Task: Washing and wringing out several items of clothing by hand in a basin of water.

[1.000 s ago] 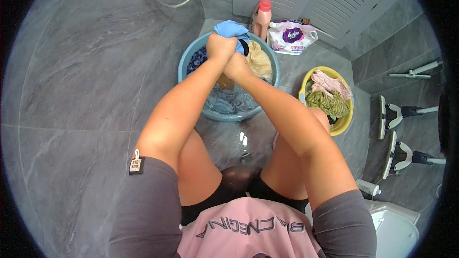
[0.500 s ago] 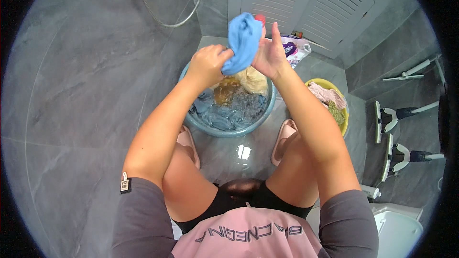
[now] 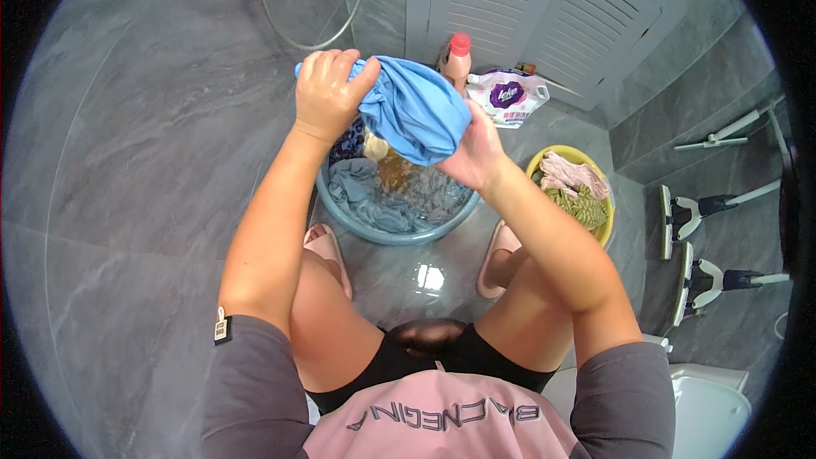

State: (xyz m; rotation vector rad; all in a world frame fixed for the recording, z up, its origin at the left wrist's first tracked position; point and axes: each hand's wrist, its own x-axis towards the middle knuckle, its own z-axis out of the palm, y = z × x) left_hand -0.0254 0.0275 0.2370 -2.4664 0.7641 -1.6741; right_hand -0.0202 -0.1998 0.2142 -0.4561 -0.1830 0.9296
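A bright blue cloth (image 3: 416, 110) is stretched between my two hands above a round blue basin (image 3: 399, 236). My left hand (image 3: 330, 92) grips its bunched left end, a small tip poking out past the knuckles. At the cloth's lower right end is my right hand (image 3: 476, 149), the fingers mostly hidden behind the fabric. What kind of garment it is, I cannot tell. Below, in the basin, blue-grey fabric (image 3: 374, 197) soaks in water. Cream and dark patterned pieces partly show under the cloth at the basin's far left.
Beyond the basin stand a pink bottle with a red cap (image 3: 459, 55) and a white and purple detergent bag (image 3: 510, 95). At right is a yellow basin (image 3: 605, 234) with pink and green clothes. Mops (image 3: 693, 285) lean at far right; a shower hose (image 3: 310, 44) hangs at back left.
The blue cloth has moved left and spread out from a bunched shape. My left hand moved left and up; my right hand came down, from open fingers to the cloth's end.
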